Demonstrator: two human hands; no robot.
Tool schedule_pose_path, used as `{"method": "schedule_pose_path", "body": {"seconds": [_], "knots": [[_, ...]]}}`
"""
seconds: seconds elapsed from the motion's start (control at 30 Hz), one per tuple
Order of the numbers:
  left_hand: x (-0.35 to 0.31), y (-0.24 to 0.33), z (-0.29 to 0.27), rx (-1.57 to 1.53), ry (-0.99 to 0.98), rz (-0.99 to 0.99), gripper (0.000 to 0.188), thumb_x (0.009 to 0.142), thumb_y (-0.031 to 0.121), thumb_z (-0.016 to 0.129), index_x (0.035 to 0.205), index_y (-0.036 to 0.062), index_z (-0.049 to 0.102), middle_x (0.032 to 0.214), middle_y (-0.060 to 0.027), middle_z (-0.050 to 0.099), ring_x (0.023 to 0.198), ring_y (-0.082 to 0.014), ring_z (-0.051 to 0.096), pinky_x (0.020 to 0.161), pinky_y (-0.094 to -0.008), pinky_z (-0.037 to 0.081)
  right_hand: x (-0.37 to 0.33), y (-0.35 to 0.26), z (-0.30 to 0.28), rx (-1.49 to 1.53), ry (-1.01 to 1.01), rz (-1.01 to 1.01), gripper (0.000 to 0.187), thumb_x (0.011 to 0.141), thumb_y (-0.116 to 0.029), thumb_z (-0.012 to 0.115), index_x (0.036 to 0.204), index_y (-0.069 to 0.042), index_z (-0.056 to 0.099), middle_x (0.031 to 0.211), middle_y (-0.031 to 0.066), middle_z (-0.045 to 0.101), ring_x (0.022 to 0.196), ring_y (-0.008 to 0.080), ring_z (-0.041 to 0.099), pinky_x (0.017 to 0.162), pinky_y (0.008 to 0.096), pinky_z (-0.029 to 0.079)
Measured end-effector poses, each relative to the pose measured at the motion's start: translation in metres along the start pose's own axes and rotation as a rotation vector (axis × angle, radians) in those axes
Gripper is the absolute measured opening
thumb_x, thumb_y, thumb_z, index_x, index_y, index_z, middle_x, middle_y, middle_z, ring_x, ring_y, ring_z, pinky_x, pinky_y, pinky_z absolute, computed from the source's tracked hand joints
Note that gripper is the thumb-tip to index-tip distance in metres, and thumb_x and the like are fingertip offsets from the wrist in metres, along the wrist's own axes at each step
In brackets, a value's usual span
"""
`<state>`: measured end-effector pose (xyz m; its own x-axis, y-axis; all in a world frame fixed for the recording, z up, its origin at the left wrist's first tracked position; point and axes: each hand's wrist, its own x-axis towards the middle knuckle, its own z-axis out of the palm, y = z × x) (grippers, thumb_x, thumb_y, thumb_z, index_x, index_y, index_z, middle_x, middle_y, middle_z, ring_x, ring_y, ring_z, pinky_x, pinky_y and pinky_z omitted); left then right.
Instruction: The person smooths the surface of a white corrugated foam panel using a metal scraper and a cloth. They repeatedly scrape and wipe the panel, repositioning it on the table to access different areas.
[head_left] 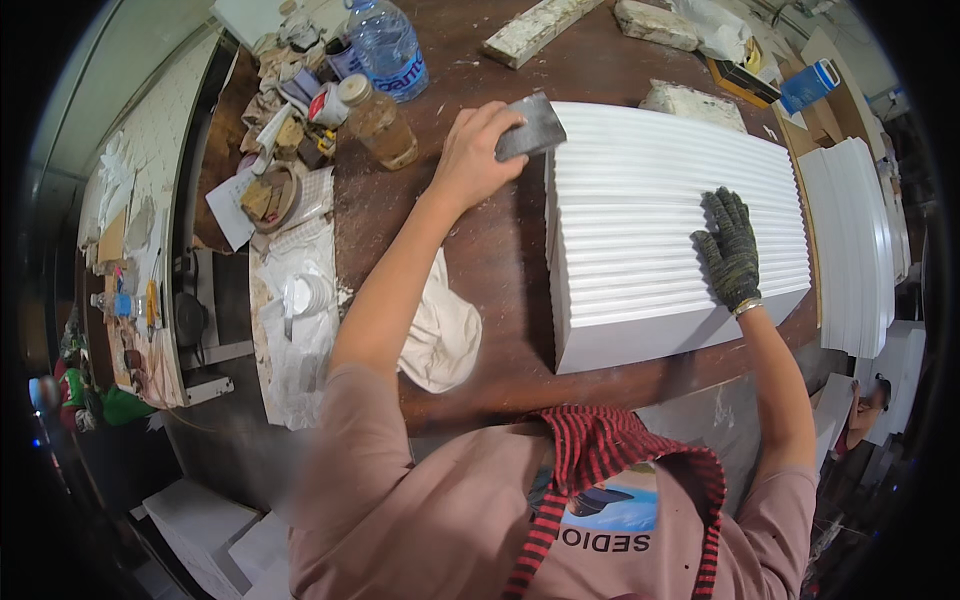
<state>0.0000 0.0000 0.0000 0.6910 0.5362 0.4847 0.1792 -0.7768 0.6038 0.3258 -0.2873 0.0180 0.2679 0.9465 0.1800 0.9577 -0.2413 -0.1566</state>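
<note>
My bare left hand (474, 160) is closed around a dark grey sanding block (537, 124). The block is at the far left corner of a large white piece with a ridged top (650, 215), and seems to touch its edge. Long parallel ridges run from left to right across that piece, and its near side is smooth. My right hand (733, 255), in a dark knitted glove, lies flat on the ridges toward the right end, fingers stretched out and holding nothing.
The white piece rests on a brown table (505, 330). A cream cloth (445, 335) lies by my left forearm. A jar of brownish liquid (385, 125) and a large water bottle (388, 50) stand at the back left, beside clutter. More white panels (850, 240) stand at the right.
</note>
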Motion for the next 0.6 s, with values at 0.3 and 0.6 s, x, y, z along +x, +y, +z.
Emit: {"method": "schedule_pose_path", "body": {"seconds": [0.3,0.6], "knots": [[0.066,-0.049,0.001,0.124,-0.004,-0.076,0.046,0.07,0.02,0.081,0.112,0.0084,0.069,0.123,-0.0132,0.067,0.11,-0.0359,0.06,0.1,-0.043,0.047,0.001,-0.003,-0.004,-0.029,-0.006,0.027,0.061,0.092,-0.032,0.069,0.146,-0.01,0.052,0.155,0.0185,0.045,0.147,0.0382,0.036,0.126,0.0489,0.021],[0.008,0.004,0.016,-0.069,-0.093,0.061,0.048,0.07,0.02,0.077,0.115,0.0067,0.067,0.118,-0.0154,0.066,0.107,-0.0385,0.06,0.095,-0.047,0.048,0.001,-0.002,-0.003,-0.055,-0.013,0.015,0.062,0.092,-0.036,0.067,0.147,-0.011,0.051,0.155,0.0191,0.044,0.147,0.0383,0.034,0.126,0.0489,0.02]]}}
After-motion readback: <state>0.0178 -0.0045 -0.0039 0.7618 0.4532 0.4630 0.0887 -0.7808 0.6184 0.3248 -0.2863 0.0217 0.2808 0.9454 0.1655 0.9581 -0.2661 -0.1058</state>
